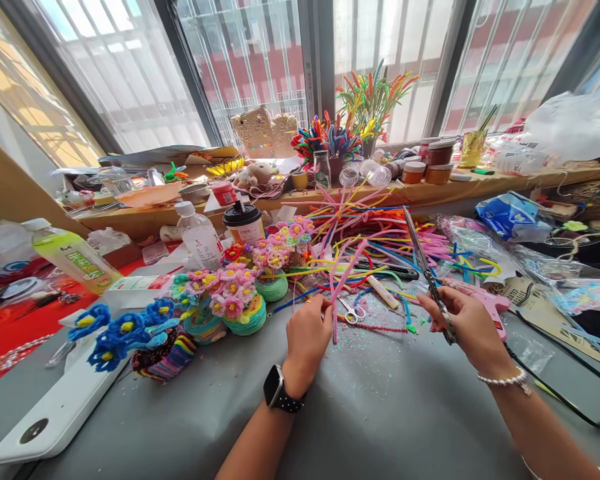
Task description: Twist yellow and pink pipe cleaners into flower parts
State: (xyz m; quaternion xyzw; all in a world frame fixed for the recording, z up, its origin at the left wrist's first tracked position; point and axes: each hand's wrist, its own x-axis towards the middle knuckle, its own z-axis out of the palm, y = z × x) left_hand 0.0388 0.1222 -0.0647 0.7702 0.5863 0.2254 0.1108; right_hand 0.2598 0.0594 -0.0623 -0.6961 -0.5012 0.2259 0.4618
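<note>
My left hand (pixel 310 332), with a dark watch on its wrist, is closed around pink pipe cleaners (pixel 349 272) that cross just above the fingers. One pink end hangs below the fingertips. Off to the right, my right hand (pixel 467 327) grips a pair of long dark scissors (pixel 420 250), blades pointing up and away from me. The handle is partly covered by my fingers. Small white-handled scissors (pixel 353 311) lie on the grey table between my hands, close to a red glittery pipe cleaner (pixel 375 327). A pink glue gun (pixel 485 300) rests behind my right hand.
Pipe-cleaner flower pots, pink (pixel 235 293) and blue (pixel 125 333), stand on the left beside a water bottle (pixel 200 233) and a lidded cup (pixel 245 223). Loose pipe cleaners (pixel 430 237) pile up ahead. A black cable (pixel 555 393) curves at right. A cluttered ledge (pixel 280 203) runs along the windows.
</note>
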